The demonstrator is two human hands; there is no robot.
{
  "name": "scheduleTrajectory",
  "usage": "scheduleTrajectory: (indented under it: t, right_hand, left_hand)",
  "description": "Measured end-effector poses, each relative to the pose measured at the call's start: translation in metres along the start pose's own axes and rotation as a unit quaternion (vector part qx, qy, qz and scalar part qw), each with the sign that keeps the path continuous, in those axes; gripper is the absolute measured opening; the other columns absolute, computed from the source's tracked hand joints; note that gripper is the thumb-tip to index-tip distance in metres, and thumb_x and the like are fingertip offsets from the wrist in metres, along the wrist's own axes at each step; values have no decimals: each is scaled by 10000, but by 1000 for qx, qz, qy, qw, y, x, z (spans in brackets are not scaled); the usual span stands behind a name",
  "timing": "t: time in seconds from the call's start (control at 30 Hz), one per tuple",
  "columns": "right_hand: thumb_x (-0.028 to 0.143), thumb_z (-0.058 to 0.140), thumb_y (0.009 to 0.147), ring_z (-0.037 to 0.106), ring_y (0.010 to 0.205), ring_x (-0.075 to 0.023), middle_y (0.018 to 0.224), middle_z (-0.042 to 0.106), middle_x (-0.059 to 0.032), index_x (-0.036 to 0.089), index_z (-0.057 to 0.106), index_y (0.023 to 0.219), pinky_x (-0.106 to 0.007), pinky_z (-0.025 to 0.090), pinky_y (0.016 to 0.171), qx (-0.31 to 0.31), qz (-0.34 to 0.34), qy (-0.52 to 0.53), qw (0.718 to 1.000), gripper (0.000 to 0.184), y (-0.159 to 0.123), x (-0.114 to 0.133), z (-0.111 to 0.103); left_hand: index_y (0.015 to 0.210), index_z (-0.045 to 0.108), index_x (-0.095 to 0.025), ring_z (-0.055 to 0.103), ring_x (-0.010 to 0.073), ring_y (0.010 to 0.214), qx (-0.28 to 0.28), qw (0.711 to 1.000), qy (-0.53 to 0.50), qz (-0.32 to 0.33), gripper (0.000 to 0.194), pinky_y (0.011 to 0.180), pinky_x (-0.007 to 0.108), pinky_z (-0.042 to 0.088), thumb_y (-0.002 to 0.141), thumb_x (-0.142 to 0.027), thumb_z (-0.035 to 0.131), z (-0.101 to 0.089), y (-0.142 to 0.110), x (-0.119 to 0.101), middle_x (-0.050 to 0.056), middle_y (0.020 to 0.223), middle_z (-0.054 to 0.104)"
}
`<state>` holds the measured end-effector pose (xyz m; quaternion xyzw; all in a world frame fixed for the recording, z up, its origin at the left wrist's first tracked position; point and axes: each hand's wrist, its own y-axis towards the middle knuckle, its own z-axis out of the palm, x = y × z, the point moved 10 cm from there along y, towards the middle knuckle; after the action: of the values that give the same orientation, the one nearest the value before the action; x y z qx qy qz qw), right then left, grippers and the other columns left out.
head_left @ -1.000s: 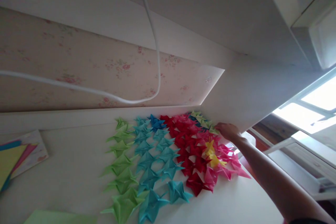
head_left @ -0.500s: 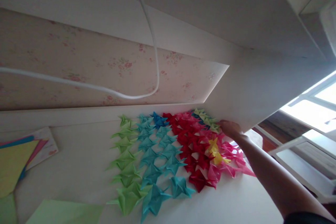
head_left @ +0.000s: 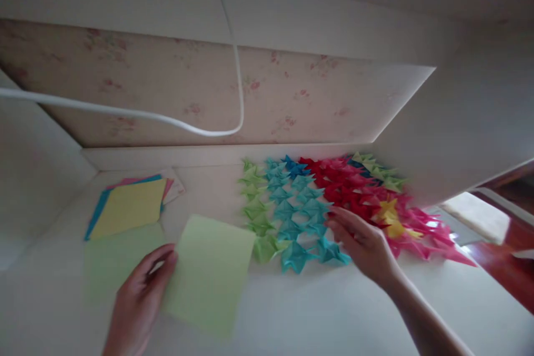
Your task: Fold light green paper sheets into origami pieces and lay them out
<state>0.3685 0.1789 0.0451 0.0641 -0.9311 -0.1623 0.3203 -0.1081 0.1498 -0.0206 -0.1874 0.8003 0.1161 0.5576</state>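
Observation:
My left hand [head_left: 142,295] pinches a light green sheet of paper [head_left: 212,275] by its left edge, slightly raised and tilted over the white table. My right hand [head_left: 362,242] hovers over the folded paper cranes, fingers stretched toward the left and nothing visible in them. The cranes stand in rows by colour: light green cranes [head_left: 256,209], turquoise cranes [head_left: 287,210], red cranes [head_left: 334,192], pink cranes [head_left: 429,228], and several yellow cranes [head_left: 392,217]. A few dark blue cranes [head_left: 296,167] and more light green ones sit near the wall.
At the left lies a stack of coloured paper [head_left: 131,206], yellow on top, with another light green sheet [head_left: 120,261] below it. A white cable [head_left: 167,119] hangs across the view before flowered wallpaper. White panels stand at both sides.
My right hand has drawn back from the far right end of the cranes toward the turquoise ones. My left hand has come into view, holding the light green sheet. The view has turned left.

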Motion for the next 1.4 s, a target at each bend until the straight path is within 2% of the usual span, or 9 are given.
scheduleTrajectory:
  t: [0.07,0.13,0.27,0.4,0.53,0.73,0.9,1.17,1.4]
  right_hand:
    - [255,548,987,748,761,-192,951,791,-68,236,592,1309,-245,590,573,45,-100,94,989,325,-21,72,40]
    - [152,509,986,745,841,-200,1044,778,-76,275,540,1382,-288,598,696,90,-188,107,972,416,-38,126,73]
    - [54,463,920,723,722,-200,934,776,-77,273,565,1393,-311,582,665,132,-285,42,948,531,-55,171,118]
    - [-19,426,795,755,825,-222,1044,775,-98,234,670,1274,-309,600,683,70,-273,84,956,594,-52,165,121]
    - [32,558,849,755,957,-213,1137,752,-105,251,671,1269,-267,609,761,59,-228,215,948,488,-50,150,108]
    - [164,673,878,760,915,-219,1073,777,-109,254,726,1182,-275,610,762,111,-195,294,929,321,-50,147,105]
    - [288,703,851,752,938,-254,1085,775,-133,217,716,1169,-290,595,771,108,-177,286,935,326,-48,148,105]
    - [256,684,868,708,709,-185,836,762,-60,222,742,902,-239,550,599,20,-119,309,943,76,-44,135,99]
    - [448,711,860,591,573,-158,679,667,-40,198,731,650,-250,507,487,34,-12,383,923,327,-43,114,114]
  left_hand:
    - [1078,715,-196,683,238,945,24,1000,-15,-4,455,808,294,521,807,-561,691,10,-3,-2,60,1071,755]
    - [1045,730,-191,684,218,871,50,999,-6,-3,419,776,279,510,822,-542,681,19,-6,-6,55,1018,768]
    - [995,757,-202,668,192,809,64,998,-15,17,338,737,254,489,840,-492,679,24,-15,-12,32,966,770]
    - [1061,757,-194,693,209,880,97,988,-118,-23,358,736,249,513,796,-434,739,27,-24,-6,60,1049,772]
    - [1136,731,-175,729,245,874,152,959,-222,-82,415,701,277,556,785,-395,718,35,-36,-6,95,992,792]
    - [1167,685,-217,727,241,831,269,945,-186,-17,473,648,260,562,741,-381,806,51,-50,-22,113,1118,743]
    - [852,764,-209,684,253,970,284,942,-174,37,218,688,231,570,676,-292,860,59,-53,-32,106,1213,650]
    - [866,821,-265,713,230,921,280,940,-171,94,99,705,250,584,784,-302,780,56,-57,-37,89,1249,621]
    - [878,831,-254,691,266,995,254,951,-64,162,113,825,292,569,822,-310,751,53,-53,-44,91,1144,723]
